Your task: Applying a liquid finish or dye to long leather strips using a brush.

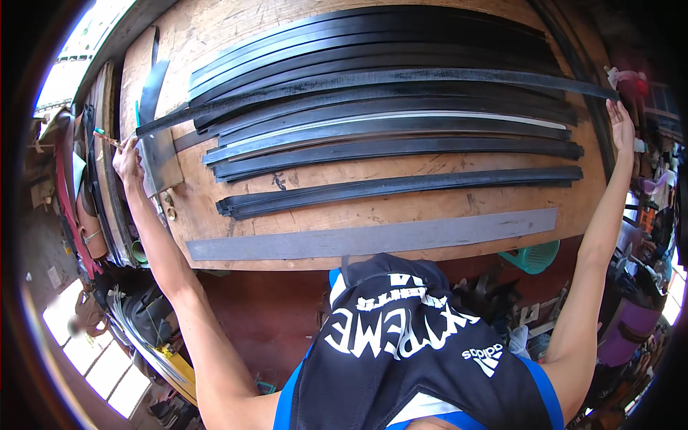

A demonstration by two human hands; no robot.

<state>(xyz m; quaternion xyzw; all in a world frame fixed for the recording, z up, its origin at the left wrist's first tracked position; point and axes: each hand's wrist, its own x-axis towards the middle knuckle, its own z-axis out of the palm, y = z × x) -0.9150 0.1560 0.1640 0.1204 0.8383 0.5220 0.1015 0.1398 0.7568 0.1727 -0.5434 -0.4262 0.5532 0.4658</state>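
A long black strip (373, 76) spans left to right across a stack of similar dark strips (380, 50). My left hand (127, 163) is closed at its left end, and the strip's end meets my fingers. A slim stick with a teal tip (106, 137) also juts from that hand; its exact kind is unclear. At the strip's other end, my right hand (621, 129) has its fingers stretched out, with the fingertips against or just beside the end. Closer to me lie more bundled black strips (401, 190) and a flat grey strip (373, 236).
The wooden table (387, 213) carries a dull metal plate (159, 161) and a dark blade-like piece (152, 89) at left. A green plastic stool (534, 258) stands below the front edge. Cluttered materials crowd both sides, including a purple item (629, 326) at right.
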